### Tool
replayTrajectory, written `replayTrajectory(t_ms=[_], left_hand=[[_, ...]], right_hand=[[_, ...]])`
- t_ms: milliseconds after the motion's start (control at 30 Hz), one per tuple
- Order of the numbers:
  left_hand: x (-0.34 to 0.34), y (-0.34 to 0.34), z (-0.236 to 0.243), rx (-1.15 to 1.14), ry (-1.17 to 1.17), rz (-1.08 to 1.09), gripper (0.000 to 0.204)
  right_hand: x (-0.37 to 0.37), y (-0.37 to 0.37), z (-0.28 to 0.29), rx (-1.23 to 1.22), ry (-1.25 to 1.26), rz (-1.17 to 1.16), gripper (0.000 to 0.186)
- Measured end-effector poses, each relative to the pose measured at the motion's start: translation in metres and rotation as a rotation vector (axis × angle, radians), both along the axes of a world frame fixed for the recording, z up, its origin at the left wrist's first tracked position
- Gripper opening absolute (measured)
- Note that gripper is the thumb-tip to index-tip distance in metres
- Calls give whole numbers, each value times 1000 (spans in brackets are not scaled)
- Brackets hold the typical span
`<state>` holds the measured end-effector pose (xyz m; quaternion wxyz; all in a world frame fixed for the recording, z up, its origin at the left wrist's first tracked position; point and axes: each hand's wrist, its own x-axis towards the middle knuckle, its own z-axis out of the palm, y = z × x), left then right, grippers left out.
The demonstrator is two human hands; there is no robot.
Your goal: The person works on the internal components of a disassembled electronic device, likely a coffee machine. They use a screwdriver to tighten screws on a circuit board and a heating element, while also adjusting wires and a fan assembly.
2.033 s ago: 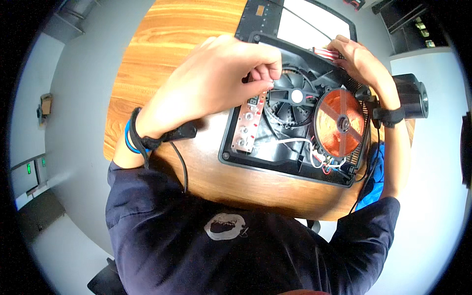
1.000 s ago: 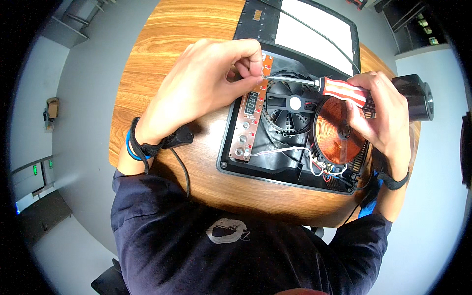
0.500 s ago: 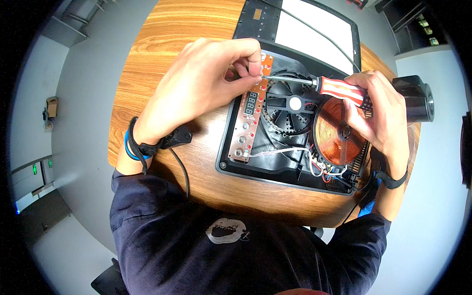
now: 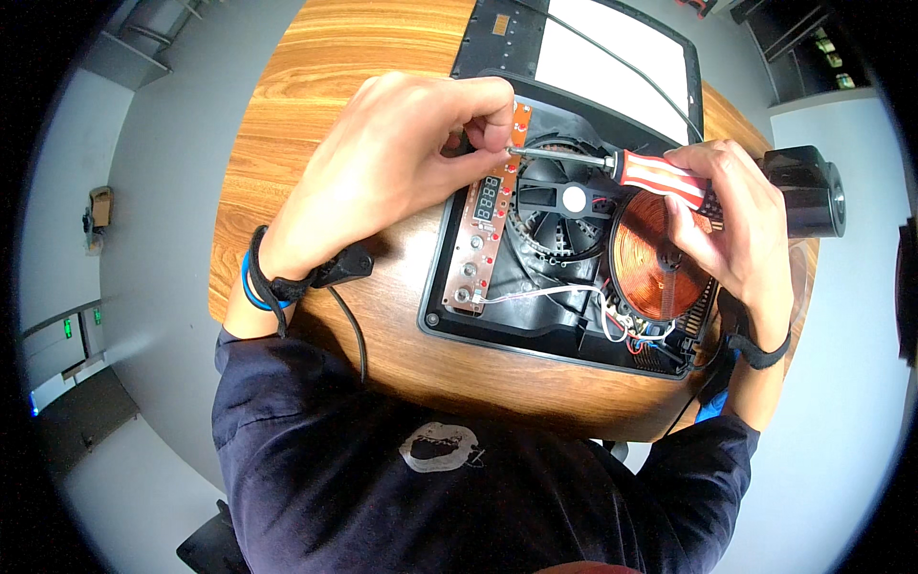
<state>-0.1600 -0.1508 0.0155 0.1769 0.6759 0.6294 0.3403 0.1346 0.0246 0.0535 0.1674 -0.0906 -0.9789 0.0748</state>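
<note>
An opened induction cooker base (image 4: 559, 344) lies on the wooden table. Inside it are a long brown circuit board (image 4: 466, 251) with a digit display, a black fan (image 4: 556, 203) and a round copper coil (image 4: 654, 260). My right hand (image 4: 732, 206) is closed around the striped handle of a screwdriver (image 4: 662, 173), whose shaft points left above the fan. At its tip, over the far part of the board, my left hand (image 4: 430, 134) pinches with thumb and forefinger. What sits between those fingertips, perhaps a tiny part, is too small to make out.
Behind the base lies the cooker's black-framed top panel (image 4: 622, 57), with a dark cable across it. A black cylindrical object (image 4: 805, 191) stands at the far right. Thin white wires (image 4: 545, 292) run from the board toward the coil. Another cable (image 4: 352, 330) hangs near my left wrist.
Almost nothing differs. Both hands and the screwdriver hold nearly the same place, with only a slight shift of my left fingers at the screwdriver tip.
</note>
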Motion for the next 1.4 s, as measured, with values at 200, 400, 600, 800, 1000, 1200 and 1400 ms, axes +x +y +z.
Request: replayTrajectory(t_ms=[200,400,600,800,1000,1200,1400], left_hand=[[-1,1,-2,21,58,-31,20],[-2,-1,-6,16,47,-77,21],[-12,-3,-7,37,57,-193,25],[-25,-9,-7,-17,199,-312,35],[-48,1,-34,4,219,-596,49],[-44,2,-36,-69,304,-562,56],[-41,-2,-36,-90,324,-529,60]], right_hand=[[-3,-5,-2,-40,-21,-16,29],[-3,-5,-3,-10,-59,2,30],[-6,-11,8,19,-56,45,31],[-9,-22,22,45,-52,45,36],[-25,-51,48,98,-73,211,32],[-47,-80,57,203,-225,379,38],[-59,-97,59,293,-264,413,35]])
